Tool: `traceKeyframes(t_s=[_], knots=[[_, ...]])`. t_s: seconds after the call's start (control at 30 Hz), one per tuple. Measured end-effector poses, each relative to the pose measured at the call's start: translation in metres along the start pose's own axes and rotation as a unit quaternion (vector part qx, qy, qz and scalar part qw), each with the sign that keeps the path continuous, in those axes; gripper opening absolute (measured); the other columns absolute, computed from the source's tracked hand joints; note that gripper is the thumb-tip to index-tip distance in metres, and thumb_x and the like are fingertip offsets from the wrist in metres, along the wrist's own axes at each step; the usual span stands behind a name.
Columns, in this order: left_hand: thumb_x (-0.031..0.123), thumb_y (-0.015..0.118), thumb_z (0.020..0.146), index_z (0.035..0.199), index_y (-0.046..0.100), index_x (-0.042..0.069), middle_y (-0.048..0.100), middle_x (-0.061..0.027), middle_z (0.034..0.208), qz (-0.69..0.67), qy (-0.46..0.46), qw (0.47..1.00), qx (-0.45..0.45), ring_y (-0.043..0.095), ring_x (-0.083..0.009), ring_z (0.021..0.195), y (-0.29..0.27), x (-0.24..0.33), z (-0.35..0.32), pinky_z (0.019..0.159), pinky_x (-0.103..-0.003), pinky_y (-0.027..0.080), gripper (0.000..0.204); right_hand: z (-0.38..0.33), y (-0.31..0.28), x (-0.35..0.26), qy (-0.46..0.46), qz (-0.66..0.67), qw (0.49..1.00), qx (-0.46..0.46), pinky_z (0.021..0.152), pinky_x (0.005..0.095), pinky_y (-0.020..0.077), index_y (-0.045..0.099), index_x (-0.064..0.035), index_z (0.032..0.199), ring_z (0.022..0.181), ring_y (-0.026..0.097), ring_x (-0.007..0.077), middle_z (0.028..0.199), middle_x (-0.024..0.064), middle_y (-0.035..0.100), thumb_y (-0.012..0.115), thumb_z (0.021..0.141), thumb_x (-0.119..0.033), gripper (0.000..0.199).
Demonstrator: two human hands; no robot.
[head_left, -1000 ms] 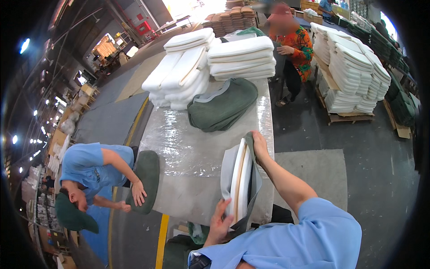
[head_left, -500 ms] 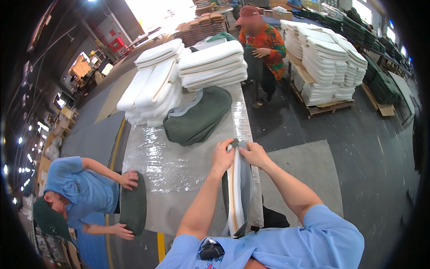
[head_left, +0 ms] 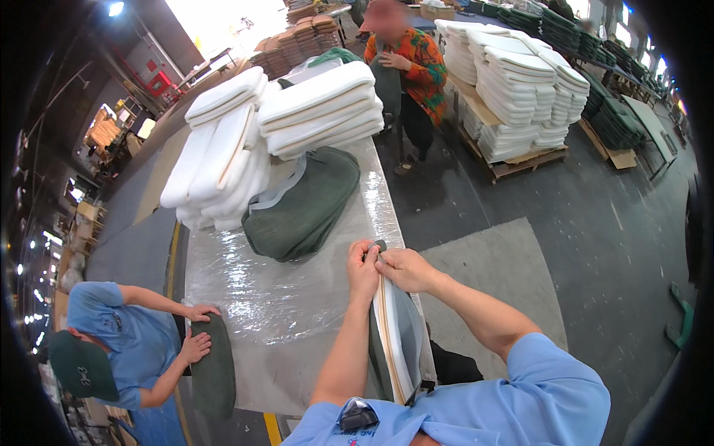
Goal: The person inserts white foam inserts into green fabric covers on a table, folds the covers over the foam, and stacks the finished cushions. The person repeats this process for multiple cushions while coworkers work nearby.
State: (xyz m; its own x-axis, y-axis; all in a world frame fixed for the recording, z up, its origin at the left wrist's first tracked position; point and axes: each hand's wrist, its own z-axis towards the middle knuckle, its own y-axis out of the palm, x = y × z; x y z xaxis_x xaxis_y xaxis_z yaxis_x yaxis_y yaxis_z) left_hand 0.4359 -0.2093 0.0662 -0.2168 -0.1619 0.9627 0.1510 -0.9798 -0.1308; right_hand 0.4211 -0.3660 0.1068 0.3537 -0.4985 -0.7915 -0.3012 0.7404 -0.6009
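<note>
While the near worker's left hand (head_left: pixel 362 269) pinches the far tip of a dark green cover with a grey inner side (head_left: pixel 408 327), the right hand (head_left: pixel 407 269) grips it just beside, fingers curled in tight; neither hand is spread. The two nearly touch, with a nub of green cloth poking out between them.

A white pad (head_left: pixel 396 346) edged with a tan stripe sits inside the cover, standing on its edge along the right side of the table (head_left: pixel 279 364). Its near end reaches the worker's blue shirt (head_left: pixel 513 405); from here I can't tell whether they touch.

As for writing, the shirt has small dark lettering on the chest, partly behind a black clipped-on device (head_left: pixel 357 415). The co-worker on the left wears a dark green cap (head_left: pixel 83 366) with a pale embroidered mark, too small to make out. That person lays both hands on a dark green cushion (head_left: pixel 213 372) at the table's left edge.

Farther up the table, a heap of green covers (head_left: pixel 305 212) lies before stacked white pads (head_left: pixel 323 108). Beyond, someone in an orange patterned top (head_left: pixel 420 67) holds a dark piece (head_left: pixel 387 88) upright.
</note>
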Motion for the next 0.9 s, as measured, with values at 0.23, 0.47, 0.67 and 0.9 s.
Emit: traceKeyframes(t_s=[0.23,0.47,0.67,0.9], knots=[[0.011,0.065,0.103,0.097,0.071,0.003,0.064,-0.0057,0.122,-0.163,-0.082,0.983,-0.01,0.057,-0.0162,0.115,-0.019,-0.016,-0.012,0.102,-0.032,0.043,0.012,-0.002,0.007,-0.016,-0.095,-0.009,0.995,-0.028,0.076,0.0491,0.0487,0.053,-0.0011,0.083,0.084,0.061,0.0391,0.086,0.0162,0.059,0.055,0.108,-0.03,0.039],[0.009,0.062,0.104,0.1,0.07,0.003,0.066,-0.0054,0.117,-0.175,-0.081,0.981,-0.003,0.058,-0.0144,0.112,-0.026,-0.01,-0.015,0.102,-0.031,0.044,0.011,0.01,0.018,0.016,0.028,0.192,0.98,-0.039,0.083,0.0426,0.0522,0.063,-0.0029,0.091,0.088,0.066,0.0276,0.095,0.0076,0.065,0.056,0.11,-0.031,0.035],[0.013,0.063,0.106,0.104,0.07,0.004,0.067,-0.0025,0.114,-0.183,-0.073,0.98,-0.005,0.057,-0.0112,0.108,-0.031,-0.009,-0.017,0.1,-0.028,0.043,0.012,0.041,0.031,0.048,0.077,0.427,0.898,0.078,0.107,0.0311,0.045,0.067,-0.006,0.135,0.12,0.059,0.0143,0.128,0.0053,0.066,0.058,0.11,-0.028,0.035],[0.014,0.062,0.106,0.107,0.068,0.004,0.068,-0.0009,0.106,-0.198,-0.105,0.974,0.017,0.057,-0.0083,0.1,-0.04,-0.016,-0.021,0.093,-0.028,0.046,0.012,0.053,0.061,0.034,0.134,0.511,0.848,0.036,0.092,0.0291,0.0485,0.069,-0.0069,0.11,0.101,0.058,0.0102,0.106,-0.0006,0.065,0.065,0.106,-0.026,0.02]])
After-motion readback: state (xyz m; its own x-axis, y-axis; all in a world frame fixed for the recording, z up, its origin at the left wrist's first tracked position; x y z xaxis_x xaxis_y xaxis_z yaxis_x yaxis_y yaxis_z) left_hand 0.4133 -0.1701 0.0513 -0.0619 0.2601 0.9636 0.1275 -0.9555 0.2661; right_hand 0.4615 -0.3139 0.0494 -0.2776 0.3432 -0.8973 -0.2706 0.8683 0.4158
